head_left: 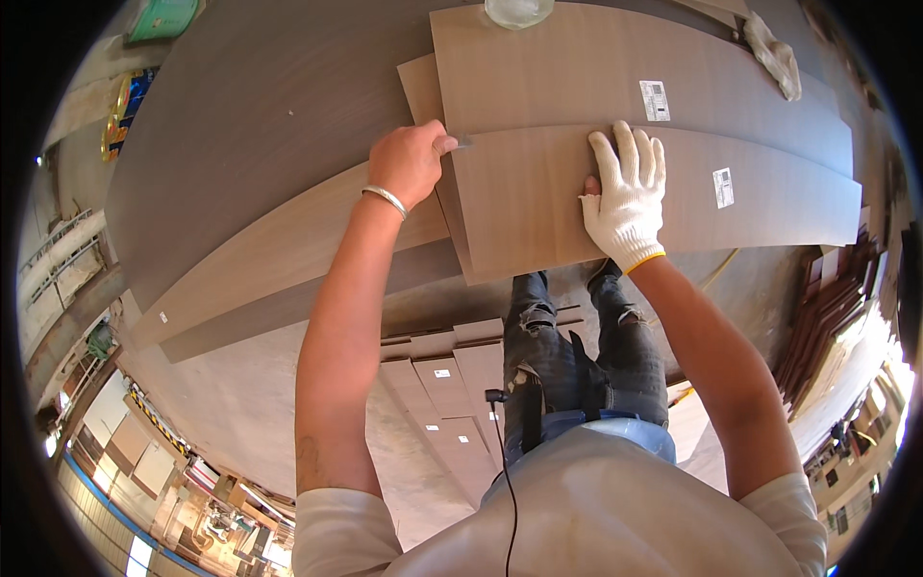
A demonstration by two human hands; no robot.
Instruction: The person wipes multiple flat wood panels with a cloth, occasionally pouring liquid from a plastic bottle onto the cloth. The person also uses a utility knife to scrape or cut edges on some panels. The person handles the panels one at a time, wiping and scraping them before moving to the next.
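My bare left hand (411, 162), a bangle at its wrist, is closed at the left end of a light-brown wood-grain panel (538, 202). Between its thumb and fingers pokes out a small thin grey piece (463, 141), set against the panel's upper left corner; its exact kind is too small to make out. My right hand (625, 197) wears a white knit glove with the thumb tip bare. It lies flat on the same panel, fingers stretched out. A white label (723, 188) is stuck on this panel, right of the glove.
Beyond lies another brown panel (558, 72), bearing a label (655, 100). A glass jar (519, 10) and a white glove (772, 58) rest at the far side. A large dark board (260, 125) spreads left. Panels (447, 385) stack below left; more boards (835, 308) stand right.
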